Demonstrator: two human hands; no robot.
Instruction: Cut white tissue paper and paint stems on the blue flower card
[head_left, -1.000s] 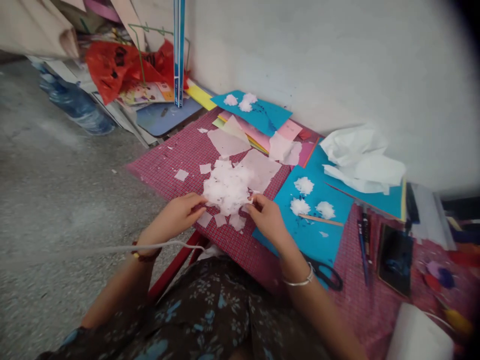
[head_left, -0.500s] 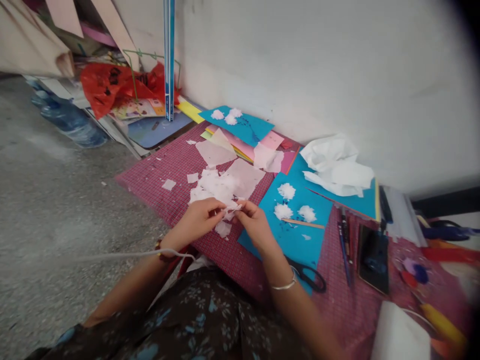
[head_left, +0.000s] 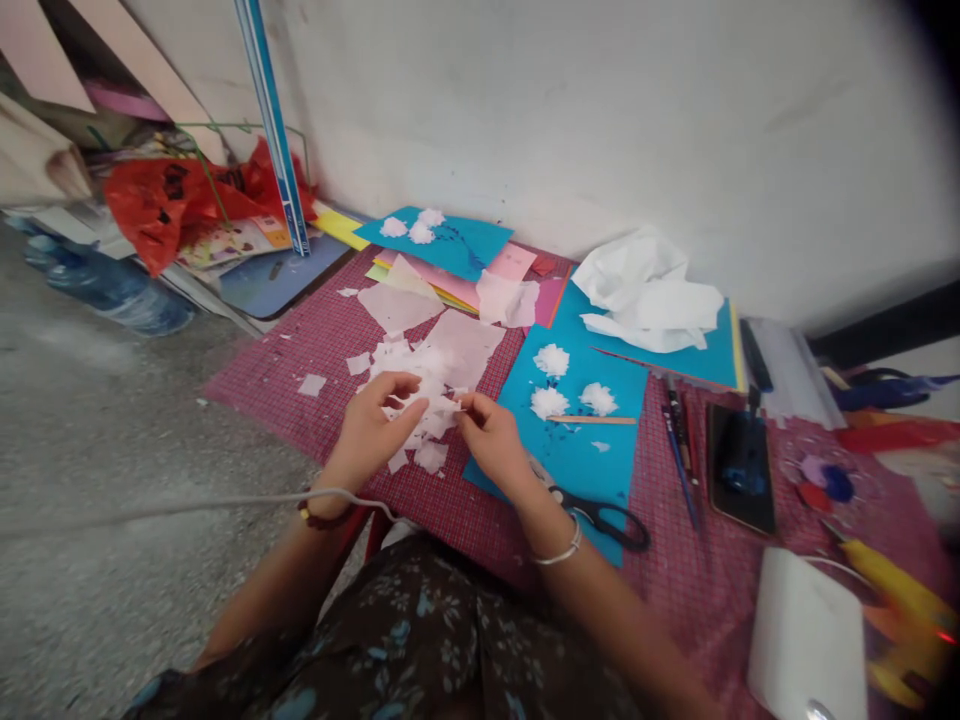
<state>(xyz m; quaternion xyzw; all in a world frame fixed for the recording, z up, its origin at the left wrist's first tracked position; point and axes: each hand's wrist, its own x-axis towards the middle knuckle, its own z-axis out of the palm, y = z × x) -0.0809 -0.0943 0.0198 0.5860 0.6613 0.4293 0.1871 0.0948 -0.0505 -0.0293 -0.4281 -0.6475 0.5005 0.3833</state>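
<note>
My left hand [head_left: 375, 430] and my right hand [head_left: 491, 440] meet over a low table covered with red checked cloth [head_left: 300, 350]. Both pinch a small piece of white tissue paper [head_left: 442, 405] stretched between their fingertips. Just beyond them lies a heap of cut white tissue squares [head_left: 420, 370], with larger thin sheets [head_left: 465, 345] behind. To the right of my right hand lies a blue card [head_left: 577, 450] bearing three fluffy white tissue balls [head_left: 551, 360] and a thin wooden stick [head_left: 592, 420].
Black-handled scissors [head_left: 607, 520] lie by my right wrist. Pens [head_left: 679, 440], a dark phone [head_left: 739, 465] and a white box [head_left: 806, 635] sit to the right. Crumpled white tissue [head_left: 649, 290] rests on another blue card; coloured papers [head_left: 450, 265] and a red bag [head_left: 172, 195] lie near the wall.
My hands left the fluffy heap, drew back toward me and came together, pinching one small tissue piece. The view shifted, moving the scene leftward.
</note>
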